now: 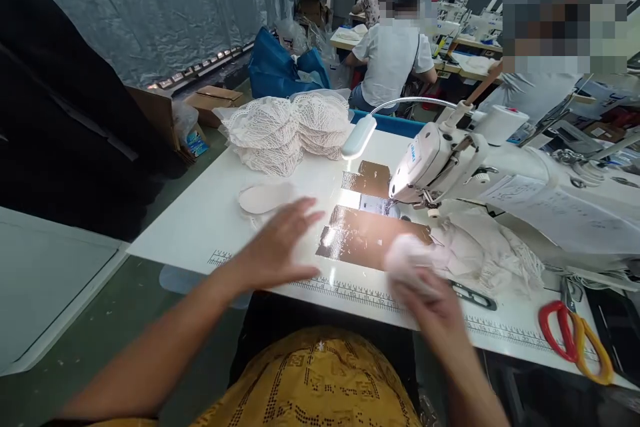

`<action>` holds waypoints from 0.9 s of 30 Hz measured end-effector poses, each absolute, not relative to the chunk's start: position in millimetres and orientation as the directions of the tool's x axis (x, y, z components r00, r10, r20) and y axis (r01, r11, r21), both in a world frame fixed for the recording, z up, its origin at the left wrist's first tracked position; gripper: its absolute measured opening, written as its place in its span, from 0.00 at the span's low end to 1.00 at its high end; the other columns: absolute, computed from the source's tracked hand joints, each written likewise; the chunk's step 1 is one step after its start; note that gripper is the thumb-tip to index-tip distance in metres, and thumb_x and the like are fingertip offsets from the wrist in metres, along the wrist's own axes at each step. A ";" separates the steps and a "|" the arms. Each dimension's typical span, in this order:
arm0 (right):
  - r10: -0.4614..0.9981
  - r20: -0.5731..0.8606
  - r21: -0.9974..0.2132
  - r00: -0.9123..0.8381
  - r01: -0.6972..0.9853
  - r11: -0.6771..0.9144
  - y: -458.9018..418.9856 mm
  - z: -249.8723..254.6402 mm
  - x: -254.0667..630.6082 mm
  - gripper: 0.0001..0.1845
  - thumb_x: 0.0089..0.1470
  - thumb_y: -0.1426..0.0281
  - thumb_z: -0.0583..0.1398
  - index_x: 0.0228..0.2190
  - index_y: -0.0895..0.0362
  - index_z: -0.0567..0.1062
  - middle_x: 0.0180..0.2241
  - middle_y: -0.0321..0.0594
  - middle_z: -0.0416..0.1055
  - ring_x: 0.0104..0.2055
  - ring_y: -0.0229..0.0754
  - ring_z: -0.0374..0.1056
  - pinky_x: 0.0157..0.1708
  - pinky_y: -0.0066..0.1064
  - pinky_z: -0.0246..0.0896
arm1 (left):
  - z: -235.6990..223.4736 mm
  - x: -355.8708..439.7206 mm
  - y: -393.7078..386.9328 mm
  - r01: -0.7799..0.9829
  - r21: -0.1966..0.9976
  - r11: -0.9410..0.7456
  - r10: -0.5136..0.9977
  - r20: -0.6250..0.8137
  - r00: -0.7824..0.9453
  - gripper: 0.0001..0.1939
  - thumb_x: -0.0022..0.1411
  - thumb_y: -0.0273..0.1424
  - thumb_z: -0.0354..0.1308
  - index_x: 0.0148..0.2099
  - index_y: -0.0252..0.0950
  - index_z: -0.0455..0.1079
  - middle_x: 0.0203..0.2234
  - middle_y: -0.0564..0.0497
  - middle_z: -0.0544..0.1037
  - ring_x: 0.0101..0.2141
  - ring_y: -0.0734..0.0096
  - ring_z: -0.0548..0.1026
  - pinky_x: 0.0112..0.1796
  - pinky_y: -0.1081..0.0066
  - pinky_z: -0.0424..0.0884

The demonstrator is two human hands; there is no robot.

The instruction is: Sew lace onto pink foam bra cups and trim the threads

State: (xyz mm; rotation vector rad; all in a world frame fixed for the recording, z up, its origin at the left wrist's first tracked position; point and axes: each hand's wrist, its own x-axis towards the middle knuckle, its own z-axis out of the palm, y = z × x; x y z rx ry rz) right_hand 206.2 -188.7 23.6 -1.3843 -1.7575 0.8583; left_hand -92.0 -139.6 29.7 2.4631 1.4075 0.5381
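Note:
My left hand [277, 240] is above the white table with its fingers spread, holding nothing. Just beyond its fingertips lies a pale, oval, padded fabric piece [265, 199], blurred along its right side. Closed around a pale pink fabric piece [410, 255], my right hand [436, 303] is near the front edge; motion smears both. The white sewing machine [425, 153] has its needle area lit, over brown taped plates [370, 233]. Beside my right hand, a heap of pale lace fabric [485, 247] lies under the machine arm.
Stacked white lace pieces [285, 130] lie at the table's far left. A lamp [359, 138] hangs over the table. Scissors with red and yellow handles [575, 340] rest at the right front, along a printed ruler [350, 292]. A person in white [395, 60] sits beyond.

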 end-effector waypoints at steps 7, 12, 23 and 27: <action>0.816 0.507 -0.675 -0.276 0.462 0.576 -172.5 27.6 171.2 0.07 0.48 0.77 0.59 0.28 0.53 0.67 0.28 0.34 0.70 0.29 0.38 0.67 0.26 0.26 0.59 | 33.6 -50.6 -146.6 0.606 0.653 -0.454 0.884 0.248 0.396 0.18 0.56 0.22 0.48 0.48 0.35 0.70 0.39 0.46 0.77 0.39 0.65 0.75 0.39 0.69 0.71; 0.859 0.507 -0.679 -0.072 0.581 0.449 -164.1 33.9 183.8 0.04 0.50 0.74 0.58 0.29 0.53 0.70 0.28 0.35 0.71 0.30 0.40 0.67 0.30 0.29 0.60 | 36.5 -67.3 -146.6 0.467 0.855 -0.225 0.940 0.066 0.334 0.13 0.64 0.30 0.48 0.42 0.33 0.73 0.33 0.47 0.77 0.33 0.64 0.74 0.34 0.69 0.69; 0.812 -0.191 -0.902 -0.551 -0.228 -0.367 -158.9 -4.7 174.7 0.15 0.47 0.57 0.66 0.29 0.57 0.77 0.28 0.37 0.72 0.29 0.38 0.66 0.32 0.29 0.61 | 31.6 -52.2 -151.9 0.135 0.984 0.118 0.779 -0.176 0.602 0.44 0.61 0.39 0.59 0.71 0.40 0.38 0.40 0.46 0.77 0.39 0.62 0.75 0.41 0.65 0.71; 0.882 -0.187 -0.905 -0.433 -0.272 -0.326 -157.9 0.4 170.5 0.14 0.43 0.63 0.69 0.28 0.55 0.72 0.24 0.32 0.68 0.26 0.36 0.64 0.28 0.28 0.61 | 23.8 -51.8 -147.2 0.019 0.976 0.218 0.736 -0.177 0.653 0.32 0.57 0.35 0.62 0.62 0.36 0.61 0.45 0.43 0.76 0.46 0.55 0.74 0.46 0.60 0.71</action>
